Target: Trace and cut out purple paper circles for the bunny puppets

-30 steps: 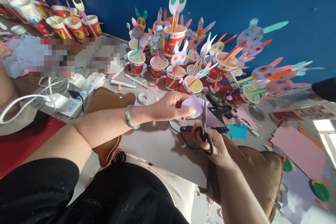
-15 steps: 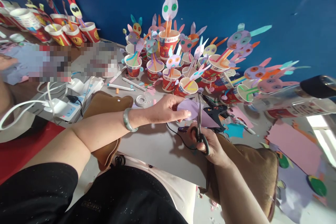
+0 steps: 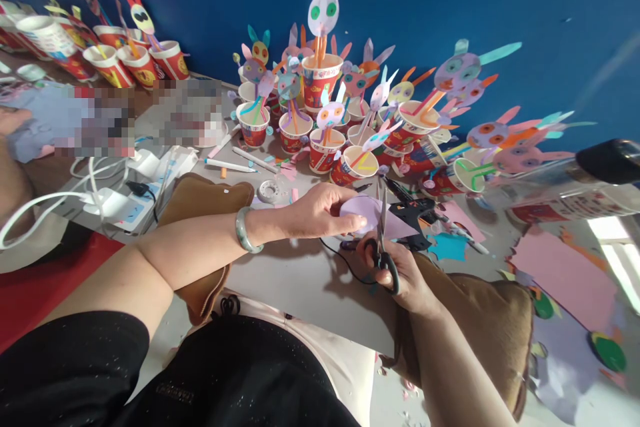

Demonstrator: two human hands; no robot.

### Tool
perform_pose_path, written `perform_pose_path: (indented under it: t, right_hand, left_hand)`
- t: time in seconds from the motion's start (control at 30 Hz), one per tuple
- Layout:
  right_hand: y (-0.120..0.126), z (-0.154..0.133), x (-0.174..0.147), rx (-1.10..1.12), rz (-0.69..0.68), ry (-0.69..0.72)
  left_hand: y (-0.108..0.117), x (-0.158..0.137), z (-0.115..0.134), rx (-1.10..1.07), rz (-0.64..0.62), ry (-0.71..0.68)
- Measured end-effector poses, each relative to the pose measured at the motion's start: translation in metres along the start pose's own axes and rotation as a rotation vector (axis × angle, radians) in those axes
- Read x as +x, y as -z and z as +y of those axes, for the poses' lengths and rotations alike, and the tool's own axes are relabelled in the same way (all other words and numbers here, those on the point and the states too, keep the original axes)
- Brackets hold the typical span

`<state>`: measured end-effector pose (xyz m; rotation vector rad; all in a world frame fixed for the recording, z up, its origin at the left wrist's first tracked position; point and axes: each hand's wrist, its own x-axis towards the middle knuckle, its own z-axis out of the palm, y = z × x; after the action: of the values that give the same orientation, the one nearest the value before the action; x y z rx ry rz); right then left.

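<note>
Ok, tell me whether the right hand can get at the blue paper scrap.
Probably not freely: the right hand is taken up by the scissors, though the blue paper scrap lies close by.

deep blue wall, grey tabletop, bright light patch at right

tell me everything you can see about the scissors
The scissors have slim, grey blades that look like metal and black looped handles that look like plastic. The right hand grips them by the loops, with the blades pointing up the picture, away from the person. The blades are at the right side of the rounded lavender paper pinched in the left hand; how far they are open is unclear.
</note>
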<state>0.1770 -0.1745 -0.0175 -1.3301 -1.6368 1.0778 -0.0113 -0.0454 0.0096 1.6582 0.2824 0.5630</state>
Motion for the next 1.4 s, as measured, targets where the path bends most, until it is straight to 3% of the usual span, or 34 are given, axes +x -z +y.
perform_pose_path:
  t: [1.4]
  right_hand:
    - [0.0011, -0.0005, -0.0005, -0.052, 0.033, 0.037]
  left_hand:
    - [0.0009, -0.0006, 0.0034, -0.027, 0.034, 0.036]
